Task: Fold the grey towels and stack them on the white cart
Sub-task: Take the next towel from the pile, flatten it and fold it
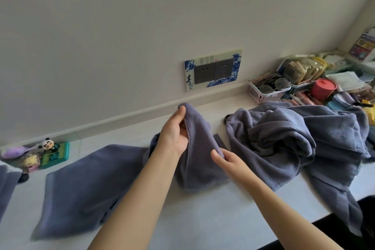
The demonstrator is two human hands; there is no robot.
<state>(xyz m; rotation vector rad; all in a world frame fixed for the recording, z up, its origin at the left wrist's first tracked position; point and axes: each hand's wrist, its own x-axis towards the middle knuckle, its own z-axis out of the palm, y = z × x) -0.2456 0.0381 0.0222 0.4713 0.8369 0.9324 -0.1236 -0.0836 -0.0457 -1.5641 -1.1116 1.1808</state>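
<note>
On the far left edge of the white counter (203, 219) we see a strip of another grey cloth (6, 184), and next to it, against the wall, some small toy figures (30, 158) with a panda on a green box (55, 154). Then comes the grey towel (85, 189) that we are working on: its left half lies flat and spread on the counter, while its right end is lifted. Our left hand (174, 136) pinches the top corner of this raised end between thumb and fingers, near the wall, we think to keep the edge straight for the fold. Our right hand (225, 160) grips the lower corner of the same end with curled fingers, so both corners can travel together over the flat half. Above them, on the wall, there is a double socket plate (213, 70) with blue and white decoration. To the right lies a crumpled heap of grey towels (294, 144), not folded yet, with one part hanging over the front edge of the counter. Behind the heap stand a pink basket (265, 91), a red round container (323, 87) and many small things we cannot name. No white cart is visible, so stacking seems far away; we judge the task is at an early fold.
</note>
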